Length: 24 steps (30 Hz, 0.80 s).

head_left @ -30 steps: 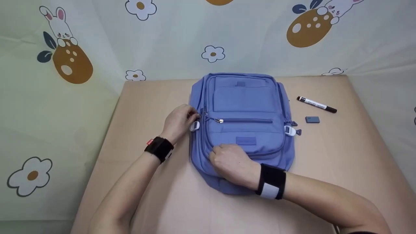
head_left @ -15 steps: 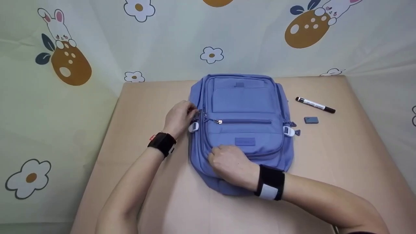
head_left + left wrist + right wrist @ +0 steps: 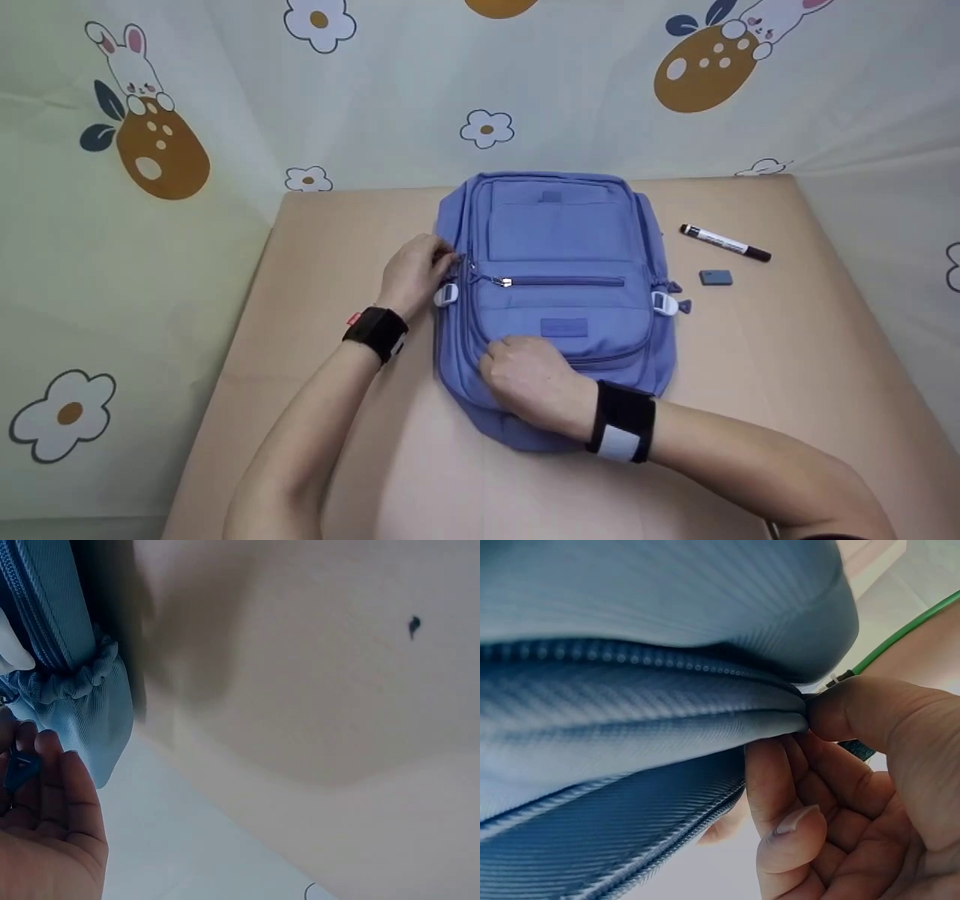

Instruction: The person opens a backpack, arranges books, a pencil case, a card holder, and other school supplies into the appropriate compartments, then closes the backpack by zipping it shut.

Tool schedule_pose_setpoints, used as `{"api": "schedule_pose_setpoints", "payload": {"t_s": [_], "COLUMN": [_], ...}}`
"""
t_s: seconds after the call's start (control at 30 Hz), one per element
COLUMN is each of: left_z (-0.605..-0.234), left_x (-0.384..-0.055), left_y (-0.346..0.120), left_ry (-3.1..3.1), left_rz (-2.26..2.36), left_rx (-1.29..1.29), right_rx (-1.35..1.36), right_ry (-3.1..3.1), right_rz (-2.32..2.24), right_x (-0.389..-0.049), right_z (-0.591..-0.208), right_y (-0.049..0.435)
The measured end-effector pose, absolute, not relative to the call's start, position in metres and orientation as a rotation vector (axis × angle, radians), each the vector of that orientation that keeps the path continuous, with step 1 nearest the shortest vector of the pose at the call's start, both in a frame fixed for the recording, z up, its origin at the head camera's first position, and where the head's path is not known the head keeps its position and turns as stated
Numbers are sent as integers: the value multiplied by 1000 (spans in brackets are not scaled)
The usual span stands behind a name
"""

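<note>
A blue backpack (image 3: pixel 564 232) lies front side up on the table. At its left edge, just above a white side buckle (image 3: pixel 446 295), my left hand (image 3: pixel 414 274) pinches a zipper pull; the left wrist view shows the pull's dark blue triangular tab (image 3: pixel 21 770) lying against the curled fingers. My right hand (image 3: pixel 536 382) is at the lower left of the bag's front. Seen from the right wrist, its thumb and forefinger pinch a fold of the backpack's fabric (image 3: pixel 772 724) beside a zipper track (image 3: pixel 630 654). The front pocket's horizontal zipper (image 3: pixel 566 282) has its slider at the left end.
To the right of the bag lie a black-and-white marker (image 3: pixel 725 243) and a small blue-grey block (image 3: pixel 715 277). A second white buckle (image 3: pixel 664 304) sits on the bag's right side. A patterned curtain (image 3: pixel 405 90) stands behind the tan table (image 3: pixel 352 225).
My left hand has slid slightly up along the bag's left edge, away from the white buckle. The right hand keeps its grip in the same place on the bag.
</note>
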<state>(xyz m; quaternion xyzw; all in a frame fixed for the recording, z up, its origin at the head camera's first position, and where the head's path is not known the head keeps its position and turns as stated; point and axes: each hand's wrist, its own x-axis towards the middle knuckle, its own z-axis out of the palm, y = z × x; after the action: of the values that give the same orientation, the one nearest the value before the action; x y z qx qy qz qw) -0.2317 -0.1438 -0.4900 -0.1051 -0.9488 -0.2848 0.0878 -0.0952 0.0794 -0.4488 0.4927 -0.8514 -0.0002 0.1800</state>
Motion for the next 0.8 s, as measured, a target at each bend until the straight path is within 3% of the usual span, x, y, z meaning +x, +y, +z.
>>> {"api": "schedule_pose_setpoints", "payload": {"t_s": [0.3,0.63,0.8], "left_z": [-480,-461,-469], "left_x": [-222,-179,-167], "left_y": [-142,-112,-108], "left_ry": [-2793,-2712,-2819], "left_rz": [-820,-744,-737], "left_rx": [-357,-987,-1049], "right_rx": [1379,1342,1362], "right_ry": [-2421,-2414,-2433], "right_rz": [18,22,52], "right_x": [-96,-95,-93], "right_z": [-449,-452,-452], "right_y": [79,83,85]}}
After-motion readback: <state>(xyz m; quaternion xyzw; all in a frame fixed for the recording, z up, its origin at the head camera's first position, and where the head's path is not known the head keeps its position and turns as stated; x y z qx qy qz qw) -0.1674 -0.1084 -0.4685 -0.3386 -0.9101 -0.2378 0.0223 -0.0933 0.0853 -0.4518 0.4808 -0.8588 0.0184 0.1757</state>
